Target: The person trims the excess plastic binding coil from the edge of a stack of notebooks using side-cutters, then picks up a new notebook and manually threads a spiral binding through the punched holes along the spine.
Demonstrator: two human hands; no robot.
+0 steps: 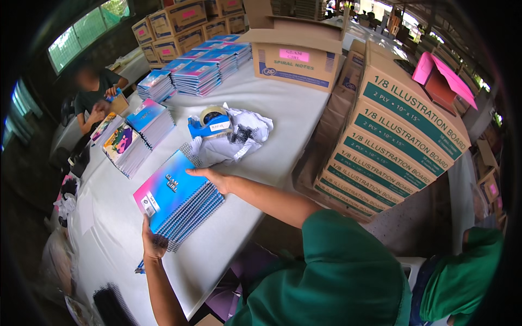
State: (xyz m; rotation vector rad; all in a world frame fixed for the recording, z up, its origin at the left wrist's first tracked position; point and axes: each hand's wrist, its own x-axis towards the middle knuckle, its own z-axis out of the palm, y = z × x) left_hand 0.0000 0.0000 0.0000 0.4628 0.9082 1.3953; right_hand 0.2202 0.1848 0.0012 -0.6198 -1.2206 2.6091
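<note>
Where daylight enters by a window [87, 30] at far left, long desk [283, 114] under white covering, running away from the viewer. Seated person [92, 95] in dark top at the desk's far left end, hands busy with a small item; detail too small to tell. Loose wire spiral bindings [111, 304] at near left edge. Several low stacks of colourful notebooks [128, 144] along the left side; further blue-and-pink stacks [198, 73] toward the far end, brown cartons [174, 24] piled behind them. Mid-desk: blue tape dispenser [209, 125] with a roll of tape, resting against crumpled white wrapping [242, 136]. Open carton [296, 57] with pink label on the far right part of the desk. Beyond the desk's right edge, slanted stack of flat brown boxes [391, 141] with green bands, a pink-lidded box [443, 81] on top. Green garment in the foreground.

Stack of spiral notebooks [176, 198] lying on the near part of the desk, set at an angle. Top cover shading from pink at the lower left to blue at the upper right; wire spirals showing along the upper right and near sides; edges roughly aligned.

Left hand [154, 242] at the stack's near corner, fingers closed on the edge. Right hand [213, 177] at the far right corner, fingers laid flat and extended along the edge, touching, not gripping.
</note>
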